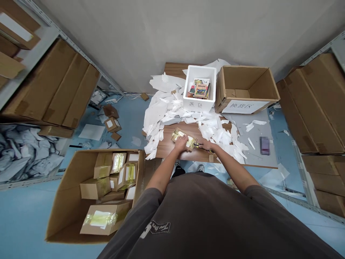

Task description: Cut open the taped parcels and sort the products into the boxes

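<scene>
A small cardboard box [176, 134] bound in yellowish clear tape lies on the wooden table, set at a slant. My left hand [182, 142] rests on top of it and grips it near the middle. In my right hand [206, 145] is a black and yellow utility knife [198, 144], its front end against the right end of the box. Whether the blade has entered the tape is too small to tell. Torn white paper scraps [215, 135] lie around the box on the table.
Behind the box stand a white foam bin [199, 105] with booklets inside and an open carton [246, 102] with a paper label. A large carton [63, 201] of taped parcels is at my left. A phone-like object [264, 145] lies right. Shelves with cartons [312, 104] flank both sides.
</scene>
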The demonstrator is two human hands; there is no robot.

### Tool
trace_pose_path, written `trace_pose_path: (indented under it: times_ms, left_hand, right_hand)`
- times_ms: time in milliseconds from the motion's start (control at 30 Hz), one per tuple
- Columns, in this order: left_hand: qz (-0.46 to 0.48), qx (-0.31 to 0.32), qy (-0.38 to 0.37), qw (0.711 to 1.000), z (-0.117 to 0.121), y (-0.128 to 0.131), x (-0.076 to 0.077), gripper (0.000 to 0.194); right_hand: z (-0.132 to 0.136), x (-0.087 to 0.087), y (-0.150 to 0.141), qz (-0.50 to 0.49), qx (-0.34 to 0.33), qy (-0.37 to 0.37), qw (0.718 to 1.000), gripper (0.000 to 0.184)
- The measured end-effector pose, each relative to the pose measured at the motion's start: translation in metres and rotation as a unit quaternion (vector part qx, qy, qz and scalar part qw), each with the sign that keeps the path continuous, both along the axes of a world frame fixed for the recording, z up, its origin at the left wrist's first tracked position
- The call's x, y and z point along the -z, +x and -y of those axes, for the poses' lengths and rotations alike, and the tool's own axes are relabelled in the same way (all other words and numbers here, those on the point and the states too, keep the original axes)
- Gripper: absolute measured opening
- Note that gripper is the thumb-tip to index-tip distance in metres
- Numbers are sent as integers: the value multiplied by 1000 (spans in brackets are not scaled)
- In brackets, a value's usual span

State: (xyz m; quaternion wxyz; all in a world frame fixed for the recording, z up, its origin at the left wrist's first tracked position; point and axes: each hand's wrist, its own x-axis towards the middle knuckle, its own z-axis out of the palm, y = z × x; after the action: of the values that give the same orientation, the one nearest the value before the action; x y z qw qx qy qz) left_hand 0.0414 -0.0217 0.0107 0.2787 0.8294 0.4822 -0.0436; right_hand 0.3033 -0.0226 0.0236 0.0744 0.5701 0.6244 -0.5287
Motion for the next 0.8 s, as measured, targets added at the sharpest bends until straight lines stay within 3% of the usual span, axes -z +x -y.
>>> trace_pose_path:
  times_ms: [100, 233, 367, 433, 600, 800]
  left_hand:
    - [3, 4, 2, 1000, 1, -1, 1, 106]
    - [0, 3, -5, 1000, 3, -1, 4, 105]
    - [14, 23, -15, 1000, 7, -3, 8, 85]
    - [19, 25, -18, 999, 8, -4, 9, 84]
    - [4, -3, -4, 1000, 11, 0, 9, 93]
    - [11, -16, 18, 1000, 19, 2, 5, 85]
  right_hand:
    - [8, 1, 3, 6, -6, -30, 1000, 29]
    - [28, 0, 6, -32, 73, -91, 993, 38]
    - [51, 2, 8, -65, 143, -129, 979, 41]
    - [60, 4, 7, -77, 163, -131, 975, 41]
    - [69, 8, 5, -62, 151, -124, 979, 44]
    - [76, -2, 1, -29, 134, -91, 986, 38]
